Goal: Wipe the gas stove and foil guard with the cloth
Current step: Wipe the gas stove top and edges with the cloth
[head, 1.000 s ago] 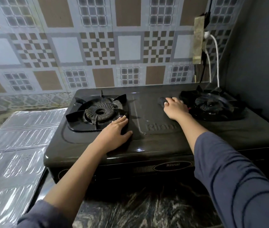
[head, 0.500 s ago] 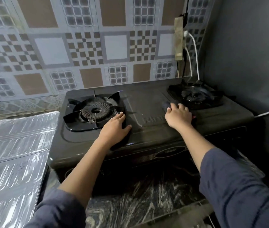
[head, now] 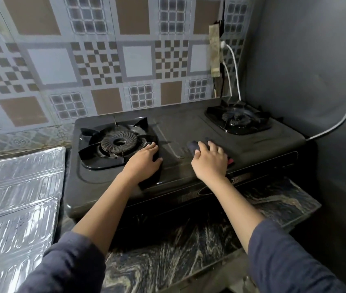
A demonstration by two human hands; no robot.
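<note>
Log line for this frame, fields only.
stage: wiping | right hand: grips cloth on gas stove centre | left hand: rests flat beside left burner | foil guard: lies left of stove

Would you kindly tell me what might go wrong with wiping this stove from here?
1. The cloth under the right hand lies near the right burner; its prongs might snag it.
2. White cables hang behind that burner; wiping the back of the stove could tug them.
3. The left hand rests beside the left burner; leaning there may shift its grate.
</note>
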